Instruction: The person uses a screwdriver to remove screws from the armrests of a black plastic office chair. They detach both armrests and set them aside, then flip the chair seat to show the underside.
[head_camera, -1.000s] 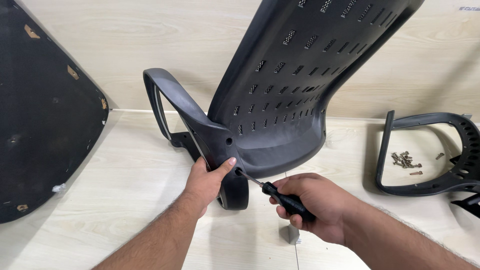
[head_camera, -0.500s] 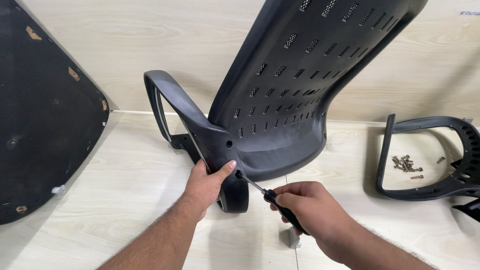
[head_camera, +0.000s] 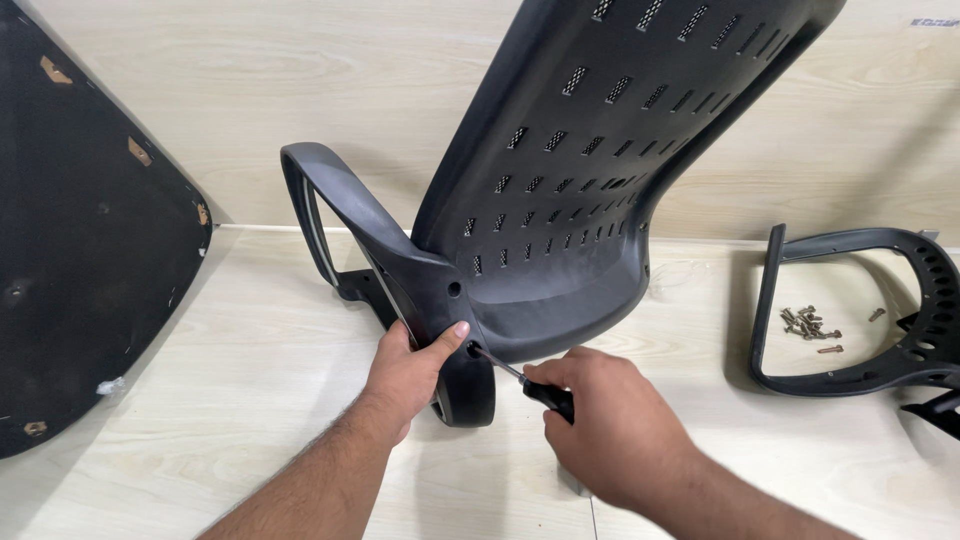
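the chair back (head_camera: 590, 180) stands tilted on the floor (head_camera: 250, 380) near the wall. brace its armrest (head_camera: 400, 270) firmly with your left hand (head_camera: 415, 365), clenched around it. your right hand (head_camera: 610, 425) grasps the screwdriver (head_camera: 530, 385); keep its tip square in the lower hole and press straight.

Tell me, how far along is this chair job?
Done: one armrest already sits against the chair back. In hand: the left hand steadies that armrest while the right hand holds a screwdriver in its lower hole. Left: the second armrest, the screws and the seat lie apart.
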